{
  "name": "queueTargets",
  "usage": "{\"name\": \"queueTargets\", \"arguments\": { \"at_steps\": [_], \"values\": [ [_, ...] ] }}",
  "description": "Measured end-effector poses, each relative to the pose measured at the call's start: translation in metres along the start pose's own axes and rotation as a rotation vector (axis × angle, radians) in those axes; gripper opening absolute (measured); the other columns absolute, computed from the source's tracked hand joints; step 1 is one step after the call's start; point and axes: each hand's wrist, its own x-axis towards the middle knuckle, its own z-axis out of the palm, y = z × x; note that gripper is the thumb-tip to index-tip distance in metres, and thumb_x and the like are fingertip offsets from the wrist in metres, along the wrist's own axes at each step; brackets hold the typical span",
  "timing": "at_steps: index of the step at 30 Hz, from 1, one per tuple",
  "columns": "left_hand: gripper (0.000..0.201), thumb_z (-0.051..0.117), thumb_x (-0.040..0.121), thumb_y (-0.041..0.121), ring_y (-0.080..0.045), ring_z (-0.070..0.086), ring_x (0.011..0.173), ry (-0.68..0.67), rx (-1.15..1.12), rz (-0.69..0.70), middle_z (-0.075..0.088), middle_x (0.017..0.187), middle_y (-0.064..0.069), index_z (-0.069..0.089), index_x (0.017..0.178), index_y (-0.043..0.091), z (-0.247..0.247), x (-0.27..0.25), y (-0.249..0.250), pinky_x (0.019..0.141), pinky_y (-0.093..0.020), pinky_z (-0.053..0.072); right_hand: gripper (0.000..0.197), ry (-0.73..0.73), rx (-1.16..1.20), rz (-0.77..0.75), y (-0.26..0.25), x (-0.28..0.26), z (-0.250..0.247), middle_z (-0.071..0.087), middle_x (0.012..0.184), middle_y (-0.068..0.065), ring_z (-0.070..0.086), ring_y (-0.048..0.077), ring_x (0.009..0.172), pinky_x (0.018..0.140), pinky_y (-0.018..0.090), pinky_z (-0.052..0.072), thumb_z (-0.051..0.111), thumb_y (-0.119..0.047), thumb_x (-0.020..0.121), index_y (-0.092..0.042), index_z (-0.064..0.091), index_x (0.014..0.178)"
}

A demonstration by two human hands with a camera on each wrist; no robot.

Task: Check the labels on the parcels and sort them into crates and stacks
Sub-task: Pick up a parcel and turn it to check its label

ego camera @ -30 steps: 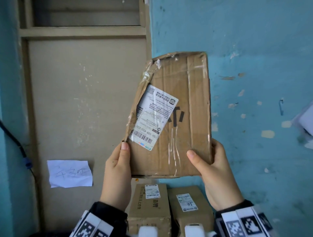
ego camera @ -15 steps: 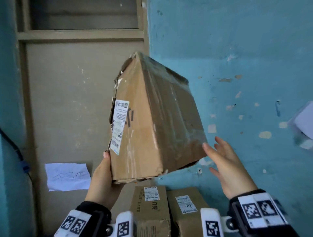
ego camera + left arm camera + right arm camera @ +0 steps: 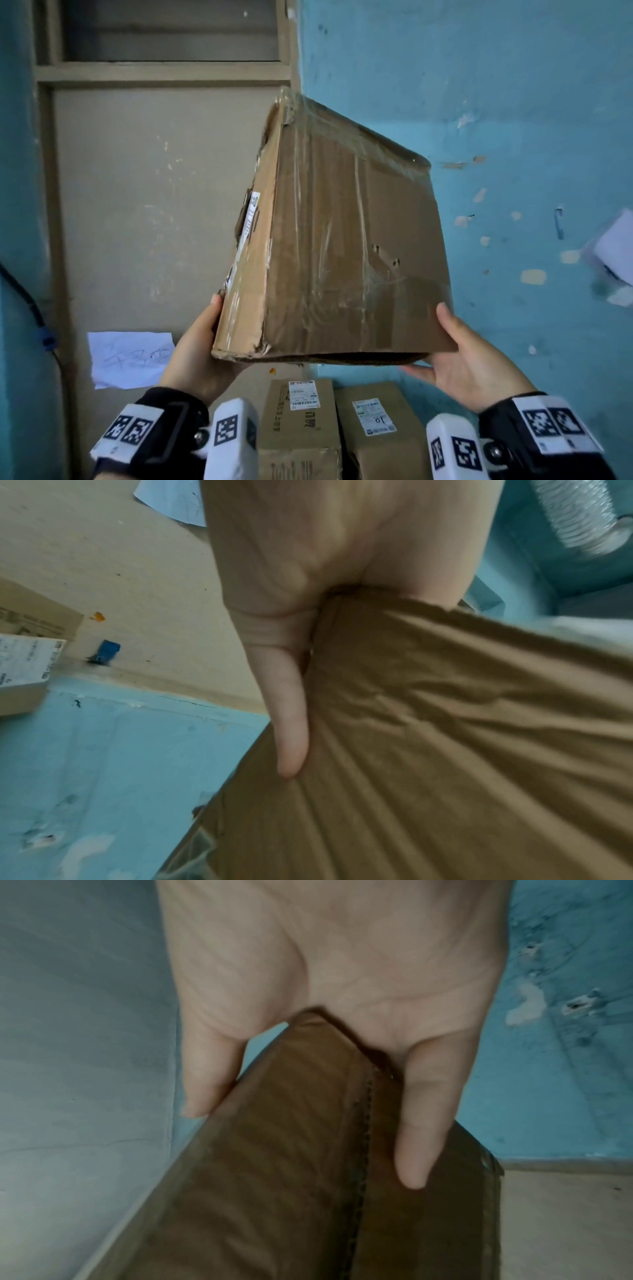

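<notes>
I hold a worn brown cardboard parcel (image 3: 342, 240) up in front of the wall, tilted, its taped broad side facing me. Its white shipping label (image 3: 250, 219) sits on the narrow left face, seen almost edge-on and unreadable. My left hand (image 3: 205, 342) grips the lower left corner, thumb on the label face. My right hand (image 3: 459, 353) grips the lower right corner, thumb on the front and fingers underneath. The left wrist view shows my left hand (image 3: 291, 588) lying along the creased parcel (image 3: 462, 737). In the right wrist view the parcel (image 3: 274, 1177) wedges between thumb and finger of my right hand (image 3: 325, 961).
Below the held parcel, two labelled cardboard parcels (image 3: 298, 421) (image 3: 380, 425) stand side by side against the wall. A handwritten white note (image 3: 130, 359) hangs on the beige door panel. A black cable (image 3: 30, 308) runs down the left; another paper (image 3: 613, 246) hangs on the blue wall.
The parcel has turned further, so the label face now points left and the broad side faces me. My right hand, off the parcel half a second ago, now holds its lower right corner.
</notes>
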Motion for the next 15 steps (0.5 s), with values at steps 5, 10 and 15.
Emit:
{"name": "queueTargets", "arguments": {
  "at_steps": [5, 10, 15],
  "values": [
    [0.041, 0.045, 0.094, 0.038, -0.028, 0.064, 0.114, -0.068, -0.003, 0.123, 0.062, 0.134, -0.011, 0.054, 0.131, 0.021, 0.003, -0.002, 0.003, 0.072, -0.045, 0.06, 0.111, 0.028, 0.072, -0.043, 0.007, 0.001, 0.002, 0.067, 0.12, 0.018, 0.07, 0.029, 0.102, 0.072, 0.043, 0.059, 0.099, -0.048, 0.025, -0.012, 0.063, 0.123],
    [0.031, 0.039, 0.104, 0.032, -0.018, 0.058, 0.122, -0.057, 0.355, 0.252, 0.064, 0.128, 0.005, 0.058, 0.129, 0.037, 0.016, -0.002, 0.007, 0.084, -0.047, 0.056, 0.117, 0.102, 0.115, -0.093, 0.009, 0.001, 0.001, 0.069, 0.118, 0.016, 0.071, 0.026, 0.099, 0.069, 0.041, 0.059, 0.098, -0.05, 0.022, -0.012, 0.06, 0.126],
    [0.033, 0.032, 0.105, 0.04, -0.01, 0.057, 0.109, 0.025, 0.743, 0.327, 0.062, 0.119, 0.01, 0.061, 0.122, 0.039, 0.033, -0.009, 0.008, 0.084, -0.039, 0.051, 0.117, 0.179, 0.127, -0.152, 0.009, -0.002, 0.0, 0.071, 0.116, 0.012, 0.072, 0.025, 0.099, 0.073, 0.043, 0.06, 0.098, -0.049, 0.024, -0.01, 0.06, 0.127]
  ]
}}
